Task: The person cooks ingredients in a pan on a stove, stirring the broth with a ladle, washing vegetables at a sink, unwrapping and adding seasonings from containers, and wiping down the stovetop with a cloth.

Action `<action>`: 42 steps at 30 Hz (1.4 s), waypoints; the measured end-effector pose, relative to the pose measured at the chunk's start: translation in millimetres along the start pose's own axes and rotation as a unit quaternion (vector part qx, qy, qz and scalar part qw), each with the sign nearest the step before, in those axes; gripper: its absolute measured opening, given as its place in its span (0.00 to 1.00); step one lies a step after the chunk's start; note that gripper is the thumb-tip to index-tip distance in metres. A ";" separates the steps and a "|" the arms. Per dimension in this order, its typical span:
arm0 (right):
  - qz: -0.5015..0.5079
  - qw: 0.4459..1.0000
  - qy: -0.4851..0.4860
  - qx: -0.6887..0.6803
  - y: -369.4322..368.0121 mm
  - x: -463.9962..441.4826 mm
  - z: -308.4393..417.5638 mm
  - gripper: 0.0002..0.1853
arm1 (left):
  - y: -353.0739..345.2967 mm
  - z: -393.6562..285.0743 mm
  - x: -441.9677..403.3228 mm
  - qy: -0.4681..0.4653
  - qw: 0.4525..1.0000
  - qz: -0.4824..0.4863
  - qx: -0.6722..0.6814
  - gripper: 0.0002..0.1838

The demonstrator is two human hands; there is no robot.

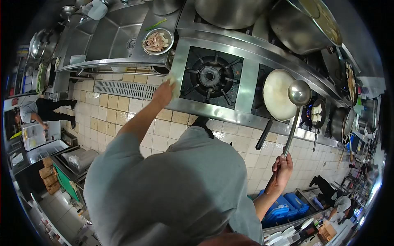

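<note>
My right hand (282,167) is closed around the long handle of a steel ladle (299,93). The ladle's bowl is over the right side of a wide pan (264,135) with a black handle; the pan's round inside looks pale and whitish, and I cannot tell whether that is liquid. My left hand (163,92) is closed on a pale cloth (174,85) at the left front corner of the steel stove (180,74). Right of that hand is a bare gas burner (209,76) with no flame showing.
A bowl of raw-looking meat pieces (157,41) stands by the sink (119,37). Large pots (234,14) line the back. A small pan (317,112) with pale pieces sits over a flame at right. Other people (30,111) are at far left and lower right.
</note>
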State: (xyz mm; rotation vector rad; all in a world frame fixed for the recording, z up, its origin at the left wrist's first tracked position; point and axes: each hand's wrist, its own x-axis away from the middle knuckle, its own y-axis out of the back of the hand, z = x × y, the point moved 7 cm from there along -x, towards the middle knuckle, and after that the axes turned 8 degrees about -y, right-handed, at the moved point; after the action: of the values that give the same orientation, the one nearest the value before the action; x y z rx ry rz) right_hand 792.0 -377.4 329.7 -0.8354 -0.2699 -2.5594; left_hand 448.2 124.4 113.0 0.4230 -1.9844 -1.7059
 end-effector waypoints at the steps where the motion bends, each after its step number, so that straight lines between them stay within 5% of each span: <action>1: -0.002 1.000 0.001 -0.004 -1.2 0.8 0.2 0.19 | 1.1 -6.5 26.3 0.039 0.994 0.097 0.026 0.24; 3: -0.036 0.998 -0.006 0.046 4.7 9.9 -0.3 0.19 | -11.2 -0.9 68.5 0.043 0.985 0.153 0.058 0.18; 5: -0.024 0.997 -0.008 0.077 10.7 11.2 -3.9 0.20 | -66.4 51.0 91.2 -0.080 0.990 0.115 -0.002 0.12; 6: -0.026 0.996 -0.007 0.087 13.9 12.3 -5.3 0.20 | -62.5 80.5 98.2 -0.056 0.997 -0.026 0.039 0.12; 7: -0.021 0.995 -0.006 0.100 12.5 13.1 -4.8 0.21 | -24.0 57.5 88.5 -0.202 0.974 0.080 -0.065 0.13; 8: -0.061 0.987 0.024 0.146 9.9 15.6 0.6 0.22 | 8.9 61.4 75.3 -0.027 0.991 0.092 0.091 0.13; 9: -0.098 0.975 0.049 0.194 7.0 17.4 5.7 0.23 | 27.1 60.3 73.8 0.153 0.953 0.108 0.240 0.13; 10: -0.101 0.970 0.072 0.208 12.9 11.8 1.8 0.24 | 55.1 34.1 66.1 0.136 0.955 0.112 0.240 0.13; 12: -0.089 0.965 0.088 0.229 23.8 3.1 -0.5 0.25 | 72.3 -28.8 55.4 0.220 0.805 0.154 0.529 0.12; 15: -0.083 0.955 0.133 0.252 43.0 8.8 -3.7 0.25 | 50.8 -128.5 33.0 0.091 0.800 0.084 0.587 0.16; 17: -0.079 0.940 0.188 0.272 68.1 11.3 -8.0 0.26 | 47.9 -196.8 18.5 -0.034 0.928 -0.046 0.368 0.22; 19: -0.017 0.982 0.100 0.160 104.8 9.8 -38.3 0.25 | 30.0 -256.8 12.3 -0.078 0.948 -0.199 0.236 0.26; 22: -0.005 0.990 0.098 0.105 185.4 27.1 -51.8 0.27 | -40.0 -339.5 -0.5 -0.086 0.965 -0.189 0.159 0.28; 29: -0.136 0.986 0.094 0.032 402.4 109.3 -87.1 0.27 | -47.7 -577.3 -42.9 -0.154 0.960 -0.173 0.155 0.29; 33: -0.255 0.965 0.060 0.018 487.9 166.8 -119.7 0.25 | -58.1 -669.6 -97.4 -0.035 0.978 -0.159 0.131 0.30; 42: -0.353 0.935 0.010 -0.027 564.9 223.8 -202.8 0.24 | -79.9 -882.7 -185.9 -0.286 0.934 -0.115 0.183 0.26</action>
State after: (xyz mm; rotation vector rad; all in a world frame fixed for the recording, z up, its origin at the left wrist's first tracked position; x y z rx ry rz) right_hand 784.2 -1017.9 329.6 -0.8396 -0.5836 -3.2465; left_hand 1079.0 -525.1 95.5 0.3106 -2.7964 -1.7310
